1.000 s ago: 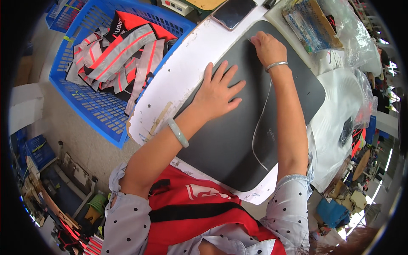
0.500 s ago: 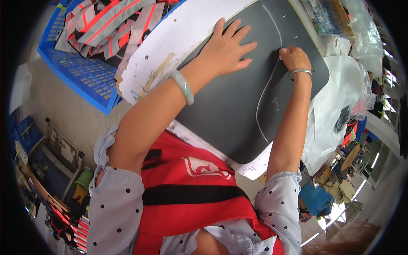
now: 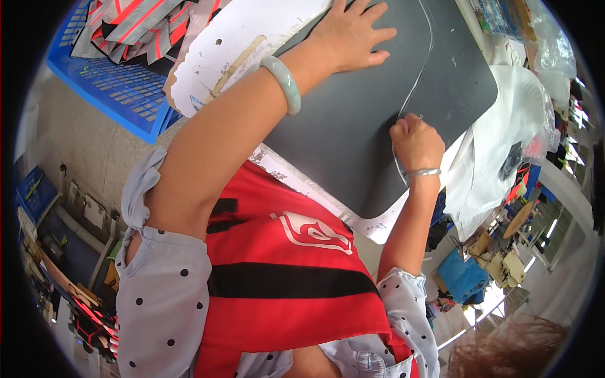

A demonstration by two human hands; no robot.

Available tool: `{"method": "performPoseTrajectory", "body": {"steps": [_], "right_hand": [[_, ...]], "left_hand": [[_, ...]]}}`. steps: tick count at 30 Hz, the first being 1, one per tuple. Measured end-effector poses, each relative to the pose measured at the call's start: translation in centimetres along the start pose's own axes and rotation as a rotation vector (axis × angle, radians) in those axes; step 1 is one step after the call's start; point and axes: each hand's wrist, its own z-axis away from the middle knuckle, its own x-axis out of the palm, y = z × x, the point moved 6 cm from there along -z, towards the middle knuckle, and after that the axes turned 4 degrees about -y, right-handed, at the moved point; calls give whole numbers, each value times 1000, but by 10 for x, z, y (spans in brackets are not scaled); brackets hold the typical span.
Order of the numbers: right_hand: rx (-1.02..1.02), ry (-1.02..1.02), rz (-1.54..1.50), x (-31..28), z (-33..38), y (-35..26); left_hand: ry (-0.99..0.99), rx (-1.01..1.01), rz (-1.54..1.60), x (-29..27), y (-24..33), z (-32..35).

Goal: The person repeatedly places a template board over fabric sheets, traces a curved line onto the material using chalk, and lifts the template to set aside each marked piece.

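A dark grey sheet [image 3: 334,120] with rounded corners lies on a white board [image 3: 246,31]. A curved white line [image 3: 430,53] runs down its right side and looks doubled above my right hand. Fingers spread, my left hand [image 3: 350,36] rests flat on the upper part of the sheet, left of the line. My right hand [image 3: 416,143] is closed in a fist on the lower part of the line, near the sheet's right edge. What it grips, if anything, is hidden by the fingers.
A blue plastic basket [image 3: 104,94] heaped with grey and orange-red strips [image 3: 142,28] stands at the far left. White sheeting [image 3: 498,126] lies right of the board, with clear plastic bags [image 3: 551,44] beyond it. The board's near edge is close to my red apron [image 3: 296,283].
My right hand has moved down along the white line, toward me, still closed. My left hand stays spread on the sheet, a little higher in the picture, as the view has shifted.
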Motion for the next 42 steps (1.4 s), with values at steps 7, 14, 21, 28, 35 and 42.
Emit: {"method": "performPoseTrajectory", "body": {"steps": [7,14,21,28,35,42], "right_hand": [[-359,174,118,26,59,25],[-381,126,226,47,88,73],[-74,141,-266,54,84,140],[330,115,-603,103,87,190],[383,442,-575,68,57,176],[392,495,-509,63,37,145]], "left_hand": [[-16,7,-15,1,2,-1],[23,20,-49,9,1,-1],[150,108,129,12,0,1],[320,-91,189,11,-31,-7],[272,-158,72,12,-30,-6],[139,-201,192,11,-38,-9]]}}
